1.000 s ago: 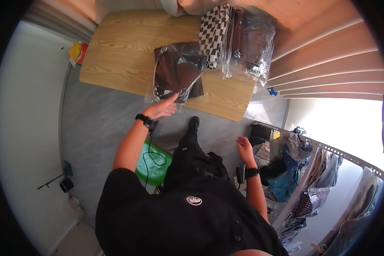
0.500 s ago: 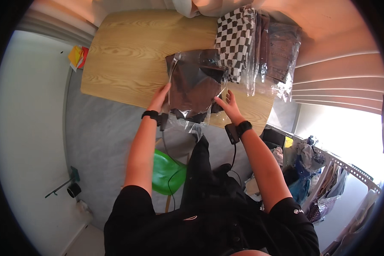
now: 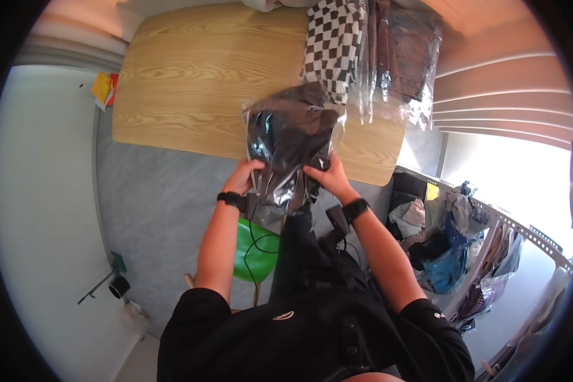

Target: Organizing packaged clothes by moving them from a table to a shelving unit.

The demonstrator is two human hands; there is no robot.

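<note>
My left hand (image 3: 242, 177) grips the lower left side of a clear plastic bag with a folded dark brown garment (image 3: 290, 130) inside. My right hand (image 3: 330, 175) holds the same bag by its lower right side, thumb on top. The bag is raised at the front edge of the light wooden table (image 3: 204, 83), its lower end hanging over my legs. Just beyond it on the table lie a bagged black-and-white checkered cloth (image 3: 330, 48) and a stack of bagged brown garments (image 3: 406, 57).
A green chair (image 3: 248, 258) stands below, with cables across it. A metal rack with bagged clothes (image 3: 442, 270) is on the right, by the bright window and pink curtains (image 3: 503, 95). At left are a white wall (image 3: 44, 191), a dustpan-like tool (image 3: 118, 280) and yellow-red papers (image 3: 103, 89).
My right hand has risen from beside my body to grip the bag alongside my left. The bag, lying on the table earlier, is now drawn toward me and partly off its edge.
</note>
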